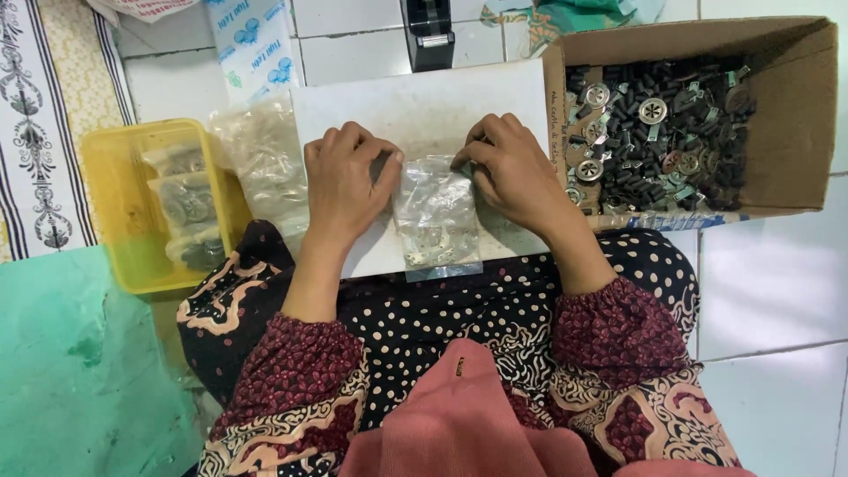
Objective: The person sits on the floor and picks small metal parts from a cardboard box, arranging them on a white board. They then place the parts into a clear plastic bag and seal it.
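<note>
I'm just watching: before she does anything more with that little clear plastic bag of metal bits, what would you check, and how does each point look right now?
1. Both hands on the small clear plastic bag: ok; left hand and right hand pinch its top edge.
2. Bag resting flat on the white board on her lap: ok.
3. Bag holds metal parts: ok, visible near its bottom.
4. Bag mouth sealed: cannot tell; fingers cover it.
5. Yellow plastic tray with filled bags beside the left hand: ok.
6. Open cardboard box of loose parts beside the right hand: ok.
</note>
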